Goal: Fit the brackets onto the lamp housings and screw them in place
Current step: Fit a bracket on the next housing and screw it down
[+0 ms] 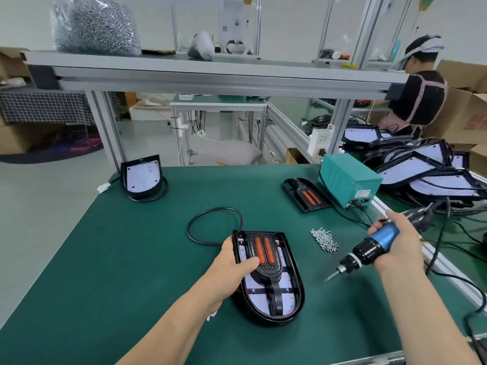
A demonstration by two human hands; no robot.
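Housing (299,288) sat mid-mat, bracket (264,259) laid inside. My left hand (232,268) gripped its left rim, thumb pressing the bracket. Right hand (399,243) was wrapped round the electric screwdriver (369,252), bit clear, near the screws (324,239). Risk, I judged: thumb easing, bracket shifting off its holes, bit skidding.

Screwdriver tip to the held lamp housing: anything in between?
Head view: only bare green mat between the bit of the screwdriver in the right hand and the lamp housing the left hand grips. The screw pile lies farther back, off that line.
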